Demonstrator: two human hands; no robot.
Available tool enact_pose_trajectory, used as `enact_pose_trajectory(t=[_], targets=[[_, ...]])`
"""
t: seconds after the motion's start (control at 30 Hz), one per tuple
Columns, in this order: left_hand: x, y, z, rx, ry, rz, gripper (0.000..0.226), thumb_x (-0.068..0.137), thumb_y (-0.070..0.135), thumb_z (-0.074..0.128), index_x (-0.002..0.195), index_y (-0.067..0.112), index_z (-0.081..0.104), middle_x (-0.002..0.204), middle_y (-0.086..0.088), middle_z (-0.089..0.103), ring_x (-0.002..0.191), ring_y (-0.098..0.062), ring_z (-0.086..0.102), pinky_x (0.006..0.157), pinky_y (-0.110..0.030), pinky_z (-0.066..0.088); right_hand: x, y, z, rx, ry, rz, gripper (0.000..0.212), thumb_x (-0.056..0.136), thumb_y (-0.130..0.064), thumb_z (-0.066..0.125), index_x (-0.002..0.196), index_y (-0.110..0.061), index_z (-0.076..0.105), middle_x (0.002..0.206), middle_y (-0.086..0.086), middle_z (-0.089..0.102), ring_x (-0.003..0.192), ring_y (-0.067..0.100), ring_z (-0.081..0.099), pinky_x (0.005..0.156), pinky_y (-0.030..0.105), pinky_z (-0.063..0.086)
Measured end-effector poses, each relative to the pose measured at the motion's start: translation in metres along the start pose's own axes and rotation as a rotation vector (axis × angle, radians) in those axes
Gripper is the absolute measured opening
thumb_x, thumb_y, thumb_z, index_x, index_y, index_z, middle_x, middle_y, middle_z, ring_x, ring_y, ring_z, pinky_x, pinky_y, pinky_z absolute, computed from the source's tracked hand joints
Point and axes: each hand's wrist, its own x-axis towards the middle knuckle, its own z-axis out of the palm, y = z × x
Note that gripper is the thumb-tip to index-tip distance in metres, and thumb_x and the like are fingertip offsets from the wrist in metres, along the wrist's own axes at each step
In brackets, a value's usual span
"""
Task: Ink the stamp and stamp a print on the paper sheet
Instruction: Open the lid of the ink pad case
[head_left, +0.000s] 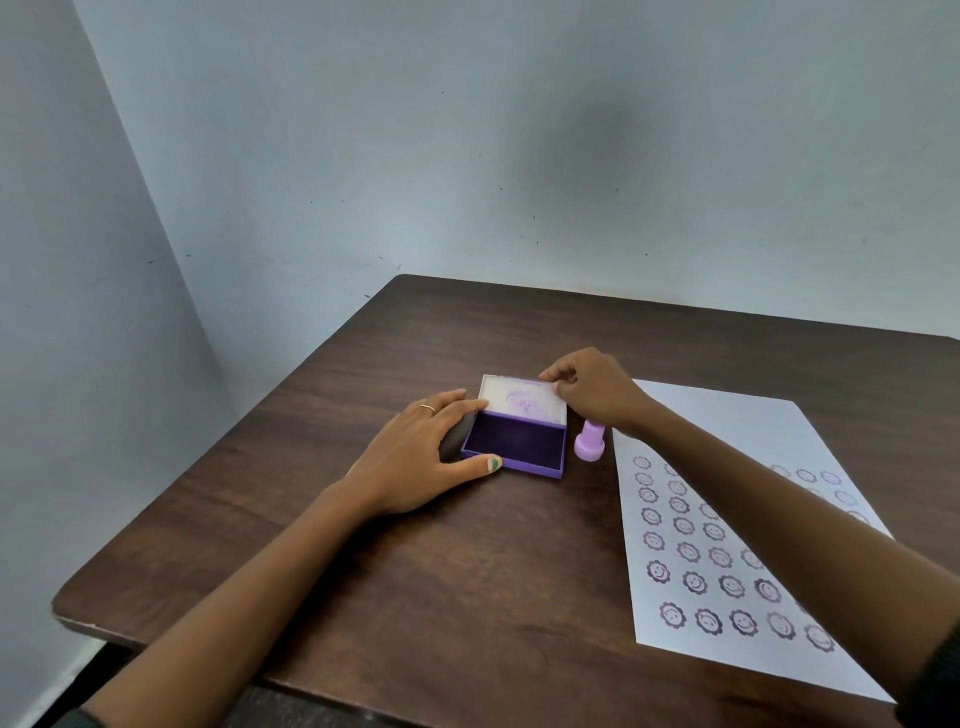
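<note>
A purple ink pad box (514, 448) lies open on the dark wooden table (395, 571), its white lid (522, 402) raised at the back. My left hand (415, 457) rests against the box's left side, thumb on its front corner. My right hand (589, 387) pinches the lid's upper right edge. A small lilac stamp (589, 441) stands upright just right of the box, below my right wrist. The white paper sheet (737, 519) lies to the right, partly under my right forearm, and carries several rows of smiley flower prints.
The table's left edge and front left corner (67, 608) are close to a pale blue wall (467, 156). Bare tabletop lies between the box and the front edge.
</note>
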Motion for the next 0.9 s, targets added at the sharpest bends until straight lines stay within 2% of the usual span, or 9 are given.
enact_pose_trajectory(t=[0.33,0.53,0.67,0.9], targets=[[-0.001,0.001,-0.001,-0.023,0.014,0.005,0.07,0.077,0.069,0.05,0.138,0.038,0.034,0.151,0.008,0.03,0.136,-0.012,0.029,0.111,-0.037,0.028,-0.001,-0.002,-0.002,0.008,-0.01,0.062,0.023,0.088,0.0,0.048,0.101,0.001,0.067,0.112,0.015,0.067,0.093,0.024,0.062,0.073,0.027,0.049],[-0.002,0.001,0.0,-0.043,0.048,0.013,0.067,0.077,0.066,0.053,0.135,0.037,0.038,0.149,0.009,0.034,0.134,-0.011,0.031,0.109,-0.033,0.028,-0.002,-0.003,-0.003,0.004,-0.015,0.068,0.023,0.088,0.0,0.048,0.1,0.0,0.067,0.11,0.015,0.067,0.094,0.026,0.062,0.072,0.026,0.047],[-0.002,0.0,0.001,-0.034,0.059,0.025,0.068,0.077,0.066,0.053,0.135,0.035,0.037,0.148,0.009,0.036,0.133,-0.01,0.032,0.108,-0.03,0.028,-0.003,-0.003,-0.004,0.02,-0.013,0.046,0.022,0.088,-0.002,0.049,0.1,0.001,0.067,0.111,0.016,0.067,0.095,0.024,0.062,0.076,0.027,0.049],[-0.004,0.002,0.0,-0.086,0.072,0.019,0.076,0.075,0.069,0.052,0.139,0.033,0.032,0.143,0.011,0.043,0.128,-0.009,0.038,0.103,-0.03,0.033,-0.014,0.005,-0.016,0.048,0.117,-0.034,0.023,0.091,-0.011,0.049,0.104,-0.001,0.065,0.111,0.014,0.067,0.088,0.014,0.057,0.075,0.024,0.044]])
